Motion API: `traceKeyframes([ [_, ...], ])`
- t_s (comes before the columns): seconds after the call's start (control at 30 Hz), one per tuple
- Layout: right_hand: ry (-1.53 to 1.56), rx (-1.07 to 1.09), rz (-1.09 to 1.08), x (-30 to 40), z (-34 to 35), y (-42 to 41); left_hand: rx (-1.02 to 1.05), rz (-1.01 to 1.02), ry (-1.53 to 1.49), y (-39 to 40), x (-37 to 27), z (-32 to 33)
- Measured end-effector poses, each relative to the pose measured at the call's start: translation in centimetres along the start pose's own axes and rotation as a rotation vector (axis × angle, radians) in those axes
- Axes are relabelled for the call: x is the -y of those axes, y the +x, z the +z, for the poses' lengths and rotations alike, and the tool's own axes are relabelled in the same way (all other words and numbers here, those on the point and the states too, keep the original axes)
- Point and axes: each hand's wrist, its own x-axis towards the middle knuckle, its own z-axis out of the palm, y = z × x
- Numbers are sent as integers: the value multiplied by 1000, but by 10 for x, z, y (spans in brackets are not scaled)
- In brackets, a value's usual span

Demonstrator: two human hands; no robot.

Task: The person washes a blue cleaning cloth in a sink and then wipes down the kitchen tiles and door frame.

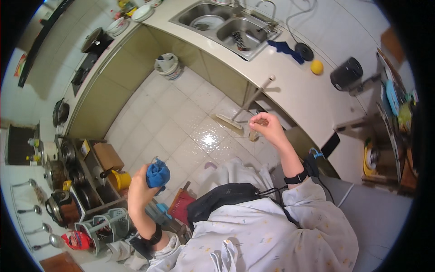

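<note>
My left hand (139, 185) is wrapped around a crumpled blue cloth (158, 173), held up above the floor on the left. On the other side my right hand (272, 131) pinches a small brownish object (261, 121) between thumb and curled fingers. What it is cannot be made out, as the fingers hide part of it. Just below those fingers shows a tan item (253, 136); whether it is held or stands on the floor is unclear. Near the right hand, a long-handled broom or floor brush (229, 123) leans against the counter edge.
A white bucket (169, 68) stands on the wet-looking tiled floor (176, 112). The counter (234, 66) bears a double steel sink (219, 29), a dark blue cloth (285, 51), a yellow ball-shaped object (316, 67) and a black cylindrical appliance (346, 73). Left is a pot shelf (98, 183).
</note>
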Motion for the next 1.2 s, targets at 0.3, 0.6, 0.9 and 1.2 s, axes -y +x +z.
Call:
traceKeyframes([
  [0.3,28,62,-54,38,29,60,-97,-97,-69,44,36,-13],
  [0.6,-61,77,-122,93,92,152,-220,-44,-172,108,109,-57],
  [0.9,-61,106,-141,96,182,228,-196,-85,-127,190,166,-95],
  [1.2,-20,160,-73,107,222,340,-152,-48,-109,287,169,-123],
])
